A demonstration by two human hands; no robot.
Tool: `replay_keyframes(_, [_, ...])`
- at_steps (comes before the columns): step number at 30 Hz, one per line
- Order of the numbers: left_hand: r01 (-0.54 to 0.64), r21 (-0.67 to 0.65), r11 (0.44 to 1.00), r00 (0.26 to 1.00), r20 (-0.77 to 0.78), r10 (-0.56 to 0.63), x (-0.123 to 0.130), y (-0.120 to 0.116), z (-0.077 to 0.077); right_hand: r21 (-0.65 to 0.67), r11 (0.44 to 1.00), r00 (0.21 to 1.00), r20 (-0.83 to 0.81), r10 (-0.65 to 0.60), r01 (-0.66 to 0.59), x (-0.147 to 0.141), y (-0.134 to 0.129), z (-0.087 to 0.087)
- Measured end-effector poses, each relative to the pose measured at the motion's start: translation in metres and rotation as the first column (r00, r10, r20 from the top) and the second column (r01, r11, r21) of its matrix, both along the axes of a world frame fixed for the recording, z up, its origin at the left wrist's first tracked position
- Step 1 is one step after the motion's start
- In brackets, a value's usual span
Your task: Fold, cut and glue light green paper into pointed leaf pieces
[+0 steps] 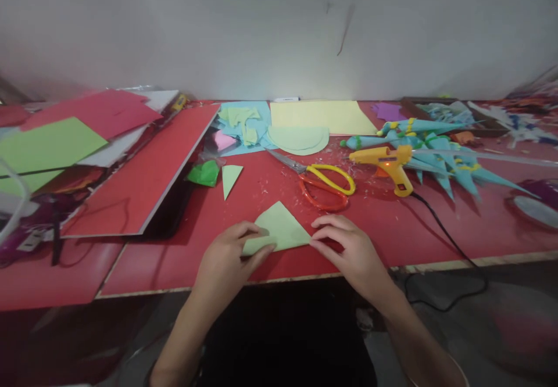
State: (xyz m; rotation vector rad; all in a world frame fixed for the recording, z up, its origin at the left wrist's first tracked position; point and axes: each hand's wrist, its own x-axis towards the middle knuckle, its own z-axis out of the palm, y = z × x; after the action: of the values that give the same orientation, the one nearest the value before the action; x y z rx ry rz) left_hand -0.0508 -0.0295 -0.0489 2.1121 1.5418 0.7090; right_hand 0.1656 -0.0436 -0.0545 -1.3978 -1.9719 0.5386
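Paper [283, 227], pale green, roughly triangular

Both my forearms [185, 329] slant inward and forward. My left hand [224, 259] is curled, its thumb [262, 254] pointing right, lightly gripping beneath bent fingers [244, 228]. My right hand [355, 253] pinches with thumb and forefinger nearly meeting, another finger arched beyond them.
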Motion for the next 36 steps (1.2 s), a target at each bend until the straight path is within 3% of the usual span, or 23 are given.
replay_keyframes(3, [-0.052,-0.021,0.998,0.998,-0.023,0.051,0.001,0.001,0.0,0.016,1.0,1.0,0.005,-0.009,0.009,-0.001,-0.001,-0.001])
replay_keyframes(12, [-0.029,0.021,0.999,0.999,-0.036,0.03,0.002,0.002,0.0,0.065,0.996,0.996,0.072,-0.061,0.056,-0.006,-0.003,-0.005])
replay_keyframes(17, [-0.043,0.019,0.999,0.998,-0.053,0.044,0.002,0.002,-0.001,0.029,0.995,0.992,0.073,-0.099,0.097,-0.01,-0.003,-0.002])
replay_keyframes(27, [-0.029,0.049,0.998,0.993,-0.114,0.034,0.003,-0.001,0.001,-0.012,0.999,0.995,-0.095,-0.037,0.036,-0.008,-0.002,0.005])
replay_keyframes(32, [-0.01,0.052,0.999,0.994,-0.104,0.015,0.003,-0.001,0.003,-0.037,0.999,0.999,0.036,0.029,-0.028,-0.017,0.0,0.007])
replay_keyframes(36, [0.045,0.02,0.999,0.998,-0.038,-0.044,0.0,-0.001,0.003,-0.033,0.999,0.999,0.032,0.005,-0.004,-0.021,0.003,0.005])
